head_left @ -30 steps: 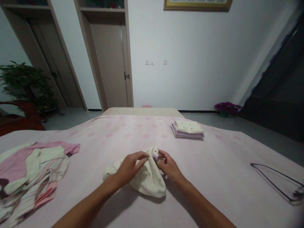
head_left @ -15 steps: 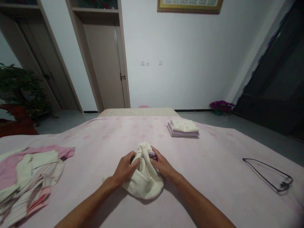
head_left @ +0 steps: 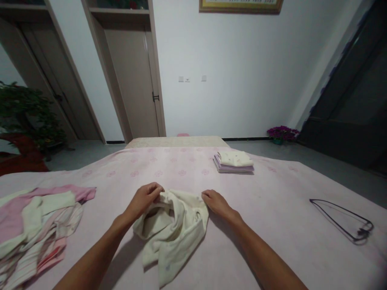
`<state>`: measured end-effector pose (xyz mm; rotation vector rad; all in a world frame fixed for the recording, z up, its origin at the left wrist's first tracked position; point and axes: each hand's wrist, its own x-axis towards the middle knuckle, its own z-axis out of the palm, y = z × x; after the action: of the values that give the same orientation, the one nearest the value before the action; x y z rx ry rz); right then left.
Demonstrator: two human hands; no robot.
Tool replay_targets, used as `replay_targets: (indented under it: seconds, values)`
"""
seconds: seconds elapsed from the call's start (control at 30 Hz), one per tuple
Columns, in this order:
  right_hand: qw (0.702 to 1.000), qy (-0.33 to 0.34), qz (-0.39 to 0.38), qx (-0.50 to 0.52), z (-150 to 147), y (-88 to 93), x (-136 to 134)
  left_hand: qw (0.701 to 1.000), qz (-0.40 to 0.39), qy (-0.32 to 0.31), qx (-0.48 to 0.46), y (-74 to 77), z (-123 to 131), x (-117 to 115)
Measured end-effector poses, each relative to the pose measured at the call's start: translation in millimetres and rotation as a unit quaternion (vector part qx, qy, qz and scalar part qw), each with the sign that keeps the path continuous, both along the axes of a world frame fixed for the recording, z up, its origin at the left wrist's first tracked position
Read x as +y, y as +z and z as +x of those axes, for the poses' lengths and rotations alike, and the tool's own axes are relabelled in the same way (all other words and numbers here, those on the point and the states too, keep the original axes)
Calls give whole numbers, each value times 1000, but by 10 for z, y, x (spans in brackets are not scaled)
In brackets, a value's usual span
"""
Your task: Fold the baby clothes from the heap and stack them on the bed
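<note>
One crumpled cream cloth [head_left: 171, 237] on pink bedspread [head_left: 256, 193]. My left hand [head_left: 143, 197]: fingers closed on top fold. My right hand [head_left: 216, 202]: fingers open, resting on cloth edge. One folded stack [head_left: 232, 162] ahead; one clothes heap [head_left: 36, 225] left.

Left hand [head_left: 143, 198] pinching cloth [head_left: 178, 237], right hand [head_left: 217, 202] touching

Mixed pile of pink, cream and striped clothes [head_left: 36, 225] at left on pink floral bedsheet [head_left: 272, 193], folded cream-and-lilac stack [head_left: 232, 162] upper right, wire hanger [head_left: 338, 210] at right, potted plant [head_left: 27, 110] far left, purple flowers [head_left: 282, 133] by far wall.
</note>
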<state>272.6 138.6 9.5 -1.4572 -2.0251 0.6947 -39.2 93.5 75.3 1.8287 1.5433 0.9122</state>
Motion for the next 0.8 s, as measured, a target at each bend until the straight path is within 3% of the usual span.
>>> replay_targets:
  seconds: [0.03,0.1,0.17,0.3,0.43,0.53,0.63,0.73,0.8]
  values:
    - [1000,-2,-13,-2,16,-11,-18,998,28,41,45,-99,-76,103]
    - [999,-1,-37,-2,24,-20,-41,981,2,104,164,-308,-222,261]
    - [999,-1,-53,-1,14,-34,-48,965,-53,113,231,-484,-345,343]
    - [992,21,-95,81,-24,-91,-56,963,-111,58,237,-629,-483,347]
    - [950,41,-163,264,-57,-62,-72,964,-153,-12,216,-616,-499,253]
    - [908,20,-175,380,-33,85,-49,967,-192,-61,154,-614,-457,129]
    - [857,22,-162,488,82,317,2,977,-193,-87,35,-569,-393,8]
    - [817,32,-164,552,292,534,44,981,-135,-63,-121,-431,-345,-42]
    - [814,36,-172,554,446,625,51,968,-100,-28,-227,-337,-333,-25]
